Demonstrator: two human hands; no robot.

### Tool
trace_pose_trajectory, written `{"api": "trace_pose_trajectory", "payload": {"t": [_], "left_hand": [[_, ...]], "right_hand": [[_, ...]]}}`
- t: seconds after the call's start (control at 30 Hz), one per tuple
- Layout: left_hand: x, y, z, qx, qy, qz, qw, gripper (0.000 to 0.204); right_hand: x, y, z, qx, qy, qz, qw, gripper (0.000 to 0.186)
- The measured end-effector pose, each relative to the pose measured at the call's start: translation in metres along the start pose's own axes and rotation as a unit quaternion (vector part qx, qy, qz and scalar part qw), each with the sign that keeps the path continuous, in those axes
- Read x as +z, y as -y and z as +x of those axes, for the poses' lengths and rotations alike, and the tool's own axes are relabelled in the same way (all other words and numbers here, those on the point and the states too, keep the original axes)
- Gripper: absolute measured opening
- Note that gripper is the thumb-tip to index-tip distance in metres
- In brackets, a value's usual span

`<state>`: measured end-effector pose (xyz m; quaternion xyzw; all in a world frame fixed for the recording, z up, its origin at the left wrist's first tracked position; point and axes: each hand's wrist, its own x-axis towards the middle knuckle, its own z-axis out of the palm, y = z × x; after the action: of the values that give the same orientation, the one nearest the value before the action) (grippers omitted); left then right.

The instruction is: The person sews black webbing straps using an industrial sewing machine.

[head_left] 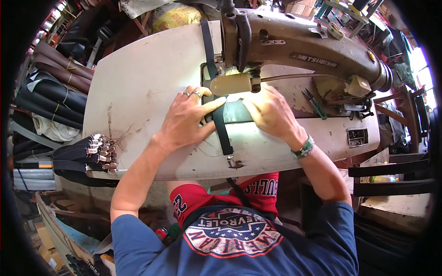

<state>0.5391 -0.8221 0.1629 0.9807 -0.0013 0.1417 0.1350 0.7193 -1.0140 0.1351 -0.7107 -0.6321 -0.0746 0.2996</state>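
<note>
Two hands lie flat on the bench [138,92], fingers spread. The left hand [186,117] and right hand [271,112] press a long dark strap [222,131] under the sewing machine [299,46]. At nine o'clock lies a bundle of straps [85,154] with shiny metal ends.

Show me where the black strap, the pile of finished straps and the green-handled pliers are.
black strap [223,133], head view, middle of its length.
pile of finished straps [76,155], head view, dark bodies.
green-handled pliers [316,106], head view, handles.
</note>
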Motion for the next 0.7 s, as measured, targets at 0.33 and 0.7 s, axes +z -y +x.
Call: {"api": "trace_pose_trajectory", "payload": {"t": [0.33, 0.7], "left_hand": [[0.022, 0.000, -0.006, 0.019, -0.103, -0.074, 0.992, 0.039], [0.034, -0.003, -0.010, 0.027, -0.061, -0.005, 0.998, 0.037]], "right_hand": [[0.009, 0.016, -0.005, 0.003, 0.065, -0.026, 0.998, 0.038], [0.013, 0.011, -0.004, 0.038, 0.066, -0.036, 0.996, 0.031]]}}
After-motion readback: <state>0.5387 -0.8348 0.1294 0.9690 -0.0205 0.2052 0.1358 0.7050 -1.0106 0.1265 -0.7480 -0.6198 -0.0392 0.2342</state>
